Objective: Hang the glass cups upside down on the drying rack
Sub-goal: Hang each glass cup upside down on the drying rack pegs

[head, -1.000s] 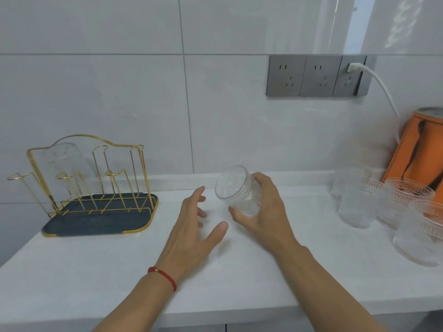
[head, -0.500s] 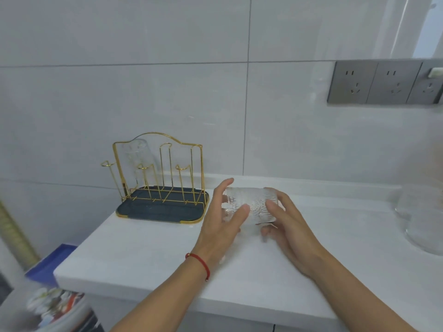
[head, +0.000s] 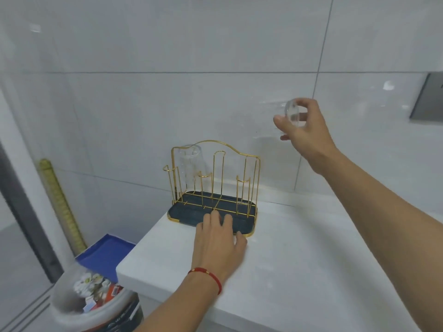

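A gold wire drying rack (head: 249, 156) on a dark tray stands at the left end of the white counter. One clear glass cup (head: 189, 164) hangs upside down on its back left peg. My right hand (head: 304, 128) is raised up and to the right of the rack, shut on another glass cup (head: 291, 113) that is blurred by motion. My left hand (head: 218, 238), with a red string on the wrist, rests fingers spread on the tray's front edge (head: 182, 219).
The counter's left edge (head: 129, 259) drops off beside the rack. Below it stand a full bin (head: 93, 298) and a blue lid (head: 105, 252). A grey wall socket (head: 429, 99) shows at the far right. The tiled wall is close behind the rack.
My right hand took the cup alone and lifted it up and to the right. My left hand let go of it and came down onto the rack's tray. The view swung left.
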`<state>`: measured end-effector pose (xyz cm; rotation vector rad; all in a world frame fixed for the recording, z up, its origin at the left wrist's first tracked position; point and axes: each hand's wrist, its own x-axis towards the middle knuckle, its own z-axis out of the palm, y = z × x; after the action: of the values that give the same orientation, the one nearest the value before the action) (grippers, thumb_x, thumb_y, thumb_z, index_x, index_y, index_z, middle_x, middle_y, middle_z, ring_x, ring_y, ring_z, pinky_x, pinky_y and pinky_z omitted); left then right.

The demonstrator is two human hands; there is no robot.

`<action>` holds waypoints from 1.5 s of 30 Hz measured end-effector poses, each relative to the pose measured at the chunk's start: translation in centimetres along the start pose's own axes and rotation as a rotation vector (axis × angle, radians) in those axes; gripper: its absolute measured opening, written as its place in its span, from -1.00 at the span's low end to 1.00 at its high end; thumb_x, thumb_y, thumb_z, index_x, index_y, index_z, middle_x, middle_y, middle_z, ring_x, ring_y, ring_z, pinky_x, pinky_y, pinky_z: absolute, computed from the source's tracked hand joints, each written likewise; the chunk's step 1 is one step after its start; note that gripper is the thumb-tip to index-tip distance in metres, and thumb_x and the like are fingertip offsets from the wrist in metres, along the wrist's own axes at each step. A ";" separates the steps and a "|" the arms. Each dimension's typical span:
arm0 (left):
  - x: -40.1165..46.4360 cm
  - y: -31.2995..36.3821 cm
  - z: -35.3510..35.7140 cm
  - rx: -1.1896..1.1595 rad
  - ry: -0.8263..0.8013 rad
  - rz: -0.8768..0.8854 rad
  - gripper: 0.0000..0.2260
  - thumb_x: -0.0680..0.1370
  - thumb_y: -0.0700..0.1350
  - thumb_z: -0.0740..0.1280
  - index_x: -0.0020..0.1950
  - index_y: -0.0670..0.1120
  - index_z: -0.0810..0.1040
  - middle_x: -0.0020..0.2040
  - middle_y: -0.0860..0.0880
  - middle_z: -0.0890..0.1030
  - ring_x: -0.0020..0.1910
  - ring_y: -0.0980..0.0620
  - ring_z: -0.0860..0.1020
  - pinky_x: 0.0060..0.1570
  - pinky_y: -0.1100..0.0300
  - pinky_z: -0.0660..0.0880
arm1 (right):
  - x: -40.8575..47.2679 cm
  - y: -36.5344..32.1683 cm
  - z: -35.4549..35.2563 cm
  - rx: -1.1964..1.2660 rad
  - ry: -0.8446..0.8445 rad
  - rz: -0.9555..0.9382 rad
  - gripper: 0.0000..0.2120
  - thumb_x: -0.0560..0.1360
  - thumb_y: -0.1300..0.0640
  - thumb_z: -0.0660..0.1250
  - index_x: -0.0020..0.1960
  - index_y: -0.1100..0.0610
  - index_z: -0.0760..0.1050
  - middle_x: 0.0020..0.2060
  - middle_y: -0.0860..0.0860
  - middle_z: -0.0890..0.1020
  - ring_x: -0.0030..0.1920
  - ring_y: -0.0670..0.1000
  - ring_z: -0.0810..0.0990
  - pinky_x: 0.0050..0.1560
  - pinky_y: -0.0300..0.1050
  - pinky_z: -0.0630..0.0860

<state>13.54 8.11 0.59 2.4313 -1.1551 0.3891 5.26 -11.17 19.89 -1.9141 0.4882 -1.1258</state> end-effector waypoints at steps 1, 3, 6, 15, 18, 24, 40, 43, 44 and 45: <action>0.0 -0.1 0.0 0.004 0.002 0.001 -0.71 0.58 0.09 0.12 0.14 -0.05 0.46 0.09 -0.06 0.48 0.08 -0.06 0.38 0.09 0.04 0.41 | 1.2 -0.4 0.9 -0.067 -0.055 -0.016 -0.40 0.52 -0.13 0.46 0.47 -0.04 0.32 0.28 0.09 0.52 -0.03 0.09 0.71 -0.01 -0.07 0.64; -0.1 -0.1 0.0 0.027 0.000 0.008 -0.71 0.57 0.08 0.11 0.13 -0.06 0.45 0.07 -0.06 0.48 0.07 -0.07 0.39 0.07 0.04 0.40 | 3.2 -1.1 2.8 -0.154 -0.160 -0.027 -0.38 0.52 -0.12 0.45 0.50 -0.02 0.34 0.32 0.12 0.51 0.03 0.16 0.71 0.03 0.03 0.67; 0.0 -0.1 0.0 0.028 0.011 0.010 -0.74 0.57 0.06 0.11 0.10 -0.07 0.45 0.03 -0.06 0.48 0.03 -0.08 0.40 0.03 0.02 0.42 | 5.2 -1.5 5.6 -0.243 -0.244 -0.040 -0.35 0.52 -0.09 0.46 0.56 -0.03 0.36 0.40 0.13 0.49 0.12 0.17 0.67 0.00 0.01 0.68; 0.1 -0.3 0.4 0.040 -0.013 0.031 -0.76 0.57 0.02 0.12 0.13 -0.07 0.41 0.05 -0.09 0.47 0.06 -0.09 0.40 0.10 -0.04 0.42 | 7.8 0.1 10.3 -0.310 -0.632 0.080 -0.35 0.54 0.05 0.52 0.55 0.15 0.36 0.27 0.01 0.60 -0.03 -0.04 0.71 -0.17 -0.22 0.61; 0.1 -0.4 0.5 0.048 -0.019 0.031 -0.76 0.58 0.03 0.11 0.15 -0.07 0.39 0.05 -0.09 0.45 0.06 -0.08 0.37 0.12 -0.04 0.40 | 8.3 0.8 10.9 -0.302 -0.811 0.129 -0.40 0.53 0.17 0.53 0.52 0.10 0.42 0.37 -0.02 0.55 0.04 -0.06 0.74 -0.02 -0.14 0.67; 0.3 -0.5 0.8 0.045 -0.035 0.023 -0.73 0.58 0.04 0.10 0.19 -0.06 0.37 0.10 -0.09 0.45 0.09 -0.08 0.36 0.16 -0.05 0.38 | 8.8 2.1 11.6 -0.311 -0.999 0.162 -0.39 0.37 0.25 0.64 0.35 -0.07 0.56 0.27 -0.14 0.59 0.21 0.00 0.61 0.03 -0.18 0.59; 0.3 -0.7 0.1 -0.010 0.060 0.051 -0.87 0.51 -0.05 0.14 -0.02 -0.05 0.43 -0.06 -0.02 0.47 -0.06 -0.06 0.40 -0.01 0.02 0.41 | 1.0 3.2 3.0 -0.219 -0.179 -0.209 -0.65 0.49 0.33 0.33 0.20 0.05 0.65 0.11 -0.03 0.70 0.02 0.01 0.67 0.07 -0.10 0.61; -0.1 -0.3 -0.6 -0.106 0.069 0.197 -0.97 0.54 -0.12 0.20 -0.10 -0.03 0.40 -0.14 0.03 0.46 -0.13 0.01 0.36 -0.07 0.12 0.39 | -4.4 5.1 -3.2 -0.477 -0.199 -0.290 -0.63 0.47 0.33 0.35 0.20 0.03 0.61 0.11 -0.07 0.65 -0.07 -0.05 0.65 -0.03 -0.15 0.59; -0.4 -0.2 -0.9 -0.143 0.072 0.246 -0.96 0.54 -0.13 0.22 -0.11 -0.03 0.42 -0.15 0.05 0.48 -0.14 0.04 0.37 -0.10 0.13 0.41 | -6.3 6.1 -5.3 -0.558 -0.220 -0.263 -0.64 0.48 0.33 0.35 0.21 0.03 0.61 0.10 -0.07 0.64 -0.08 -0.05 0.64 -0.02 -0.10 0.59; -0.7 0.0 -1.1 -0.190 0.078 0.280 -0.95 0.56 -0.13 0.24 -0.11 -0.03 0.44 -0.15 0.06 0.50 -0.14 0.05 0.39 -0.14 0.11 0.45 | -8.3 7.2 -7.4 -0.640 -0.226 -0.221 -0.65 0.49 0.32 0.36 0.21 0.03 0.60 0.09 -0.07 0.64 -0.09 -0.04 0.64 -0.01 -0.04 0.59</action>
<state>13.07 9.08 1.26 2.0799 -1.4331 0.4321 -4.82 -13.13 11.46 -2.6718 0.5646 -0.9333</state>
